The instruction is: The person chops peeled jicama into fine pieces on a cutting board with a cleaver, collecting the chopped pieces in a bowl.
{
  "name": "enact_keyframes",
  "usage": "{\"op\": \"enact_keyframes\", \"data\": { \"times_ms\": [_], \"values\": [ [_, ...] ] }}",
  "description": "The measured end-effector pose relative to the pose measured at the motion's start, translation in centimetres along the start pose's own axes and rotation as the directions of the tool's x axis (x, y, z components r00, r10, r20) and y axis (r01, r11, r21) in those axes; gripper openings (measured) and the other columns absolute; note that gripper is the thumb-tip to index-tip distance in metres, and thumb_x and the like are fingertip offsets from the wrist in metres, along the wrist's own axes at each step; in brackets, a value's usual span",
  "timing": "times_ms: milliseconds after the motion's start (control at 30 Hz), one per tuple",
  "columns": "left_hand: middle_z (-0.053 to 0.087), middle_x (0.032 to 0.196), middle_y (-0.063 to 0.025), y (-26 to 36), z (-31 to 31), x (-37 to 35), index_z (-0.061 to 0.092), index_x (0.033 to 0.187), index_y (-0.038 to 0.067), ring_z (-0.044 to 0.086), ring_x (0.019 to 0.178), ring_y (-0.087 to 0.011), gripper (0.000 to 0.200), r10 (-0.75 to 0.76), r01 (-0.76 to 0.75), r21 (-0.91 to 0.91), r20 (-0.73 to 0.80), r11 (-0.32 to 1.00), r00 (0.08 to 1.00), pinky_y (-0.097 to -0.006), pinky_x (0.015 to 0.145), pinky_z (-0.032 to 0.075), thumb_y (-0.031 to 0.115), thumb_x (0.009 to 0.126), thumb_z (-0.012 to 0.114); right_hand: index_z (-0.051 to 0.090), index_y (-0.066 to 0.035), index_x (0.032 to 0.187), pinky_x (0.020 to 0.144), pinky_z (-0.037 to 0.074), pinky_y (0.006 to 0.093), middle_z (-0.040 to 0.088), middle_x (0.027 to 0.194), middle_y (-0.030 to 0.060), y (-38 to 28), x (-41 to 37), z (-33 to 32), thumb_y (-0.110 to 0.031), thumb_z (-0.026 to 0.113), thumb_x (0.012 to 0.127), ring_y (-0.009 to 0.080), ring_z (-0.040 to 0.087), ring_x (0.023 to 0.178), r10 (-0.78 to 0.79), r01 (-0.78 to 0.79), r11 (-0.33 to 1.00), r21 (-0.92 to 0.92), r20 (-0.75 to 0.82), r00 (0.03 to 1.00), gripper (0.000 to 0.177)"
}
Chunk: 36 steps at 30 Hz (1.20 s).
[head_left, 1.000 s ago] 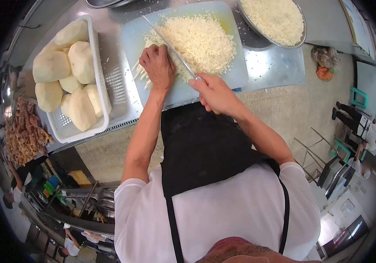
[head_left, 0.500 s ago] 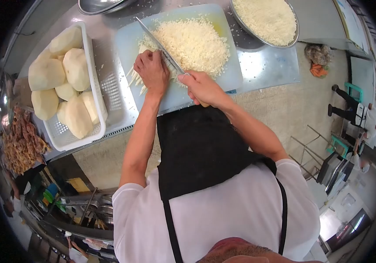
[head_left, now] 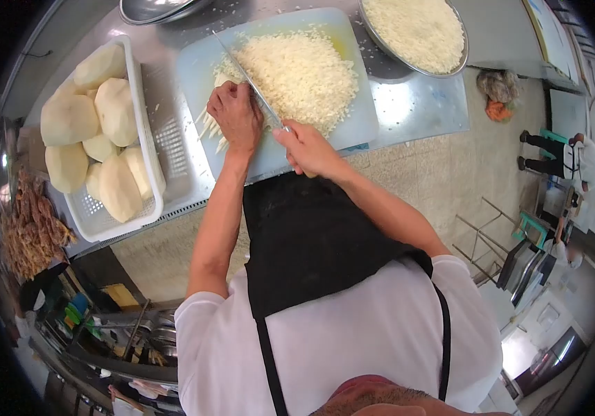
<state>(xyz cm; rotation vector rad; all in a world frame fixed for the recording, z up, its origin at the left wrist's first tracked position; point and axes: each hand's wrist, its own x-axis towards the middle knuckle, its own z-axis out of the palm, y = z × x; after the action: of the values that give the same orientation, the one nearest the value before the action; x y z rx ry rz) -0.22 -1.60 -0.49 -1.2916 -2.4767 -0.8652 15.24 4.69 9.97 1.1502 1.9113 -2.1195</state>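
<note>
My right hand [head_left: 311, 149] is wrapped round the handle of a large knife [head_left: 247, 78], whose blade points to the upper left over the pale blue cutting board [head_left: 197, 66]. Beside the blade, my left hand [head_left: 236, 116] has its fingers curled down on cut pale strips [head_left: 208, 126], holding them against the board. Finely chopped pale pieces [head_left: 304, 73] lie in a broad heap on the blade's right side. The strips stick out to the left from under my left hand; the part beneath its fingers is hidden.
A white plastic basket [head_left: 146, 132] of peeled potatoes [head_left: 68, 119] is on the left. At the upper right sits a metal bowl [head_left: 465, 52] of chopped pieces. Another metal bowl [head_left: 155, 10] is at the top left. A person [head_left: 581, 161] stands far right.
The whole view has shifted slightly to the left. The knife's blade still lies close against my left hand's fingers, and both hands keep their hold.
</note>
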Motion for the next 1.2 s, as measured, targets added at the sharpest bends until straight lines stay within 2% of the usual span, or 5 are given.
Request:
{"op": "enact_keyframes", "data": {
  "times_ms": [133,567,900,1033,1200],
  "values": [
    [0.054,0.109,-0.0102,-0.2,0.0,0.2,0.066,0.106,0.012,0.047,0.111,-0.0327,0.025,0.026,-0.026,0.002,-0.016,1.000,1.000,-0.0476,0.095,0.034,0.007,0.081,0.068,0.060,0.002,0.111,0.043,0.041,0.0300,0.055,0.062,0.0043,-1.6,-1.7,-0.8,-0.040,0.053,0.105,0.0126,0.054,0.046,0.157,-0.158,0.987,0.026,0.038,0.987,0.043],
    [0.054,0.106,-0.0097,0.1,0.1,0.2,0.066,0.102,0.013,0.047,0.108,-0.0324,0.021,0.001,-0.001,-0.008,-0.024,1.000,1.000,-0.0473,0.094,0.034,0.007,0.081,0.068,0.057,0.000,0.101,0.044,0.045,0.0306,0.057,0.065,0.0054,3.2,0.0,1.0,-0.039,0.050,0.106,0.0133,0.056,0.047,0.003,-0.008,0.993,0.121,0.038,0.999,0.039],
    [0.055,0.109,-0.0130,-0.9,0.0,0.3,0.064,0.103,0.008,0.048,0.112,-0.0360,0.023,-0.024,0.018,-0.131,-0.041,0.991,0.999,-0.0491,0.099,0.035,0.001,0.080,0.067,0.055,-0.002,0.100,0.043,0.043,0.0296,0.056,0.066,0.0052,1.1,0.0,0.7,-0.037,0.053,0.105,0.0127,0.052,0.046,0.048,-0.061,0.961,0.268,0.056,0.997,0.035],
    [0.055,0.109,-0.0139,-0.7,-0.7,0.2,0.063,0.101,0.007,0.049,0.111,-0.0368,0.021,0.037,-0.036,-0.067,0.011,0.997,0.999,-0.0492,0.099,0.036,0.001,0.081,0.065,0.057,0.001,0.097,0.042,0.043,0.0309,0.056,0.062,0.0057,-1.5,-1.7,-0.4,-0.037,0.054,0.103,0.0135,0.056,0.046,0.099,-0.104,0.991,0.089,0.056,0.993,0.038],
    [0.055,0.110,-0.0139,-0.7,-0.5,0.4,0.064,0.103,0.007,0.048,0.110,-0.0365,0.022,0.042,-0.041,-0.020,0.019,0.999,0.999,-0.0498,0.098,0.036,0.002,0.082,0.065,0.060,0.007,0.121,0.043,0.043,0.0309,0.056,0.062,0.0061,0.3,1.3,-0.7,-0.037,0.054,0.103,0.0134,0.056,0.046,0.096,-0.104,0.989,0.106,0.081,0.992,0.048]
  ]
}}
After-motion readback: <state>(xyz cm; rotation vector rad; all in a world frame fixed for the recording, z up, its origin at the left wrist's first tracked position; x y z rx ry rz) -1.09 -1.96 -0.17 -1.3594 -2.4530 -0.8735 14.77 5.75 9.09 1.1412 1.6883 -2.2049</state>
